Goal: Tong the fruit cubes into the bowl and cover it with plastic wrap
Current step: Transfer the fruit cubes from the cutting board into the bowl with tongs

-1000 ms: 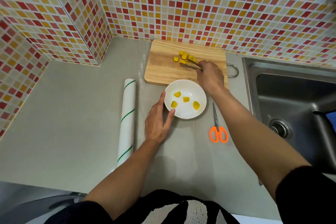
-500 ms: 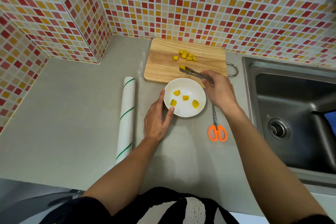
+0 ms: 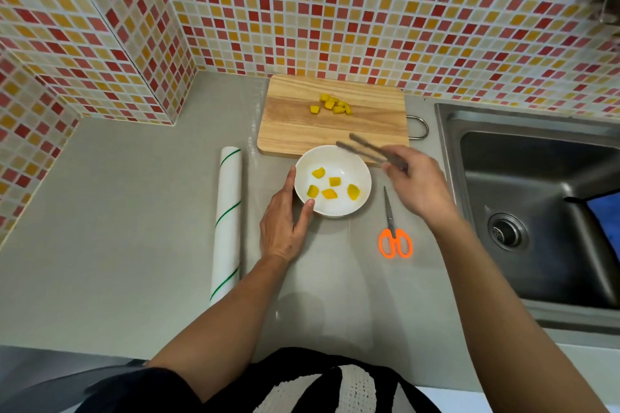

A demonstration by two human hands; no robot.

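A white bowl [image 3: 349, 208] sits on the grey counter just in front of a wooden cutting board [image 3: 295, 131]. Several yellow fruit cubes [image 3: 330, 193] lie in the bowl, and several more cubes [image 3: 333, 105] are clustered at the back of the board. My left hand [image 3: 283, 225] rests against the bowl's left side, thumb and index finger touching its rim. My right hand [image 3: 417, 184] grips metal tongs [image 3: 364, 149], whose parted, empty tips hover over the bowl's far rim. A roll of plastic wrap [image 3: 228, 218] lies left of the bowl.
Orange-handled scissors [image 3: 394, 231] lie right of the bowl. A steel sink [image 3: 536, 198] fills the right side, with something blue at its right edge. Mosaic-tiled walls close the back and left, forming a corner. Bare counter [image 3: 117, 228] stretches to the left.
My right hand brought the tongs from the cubes on the board back over the bowl. One more cube now lies in the bowl and the tongs are empty. My left hand stayed put.
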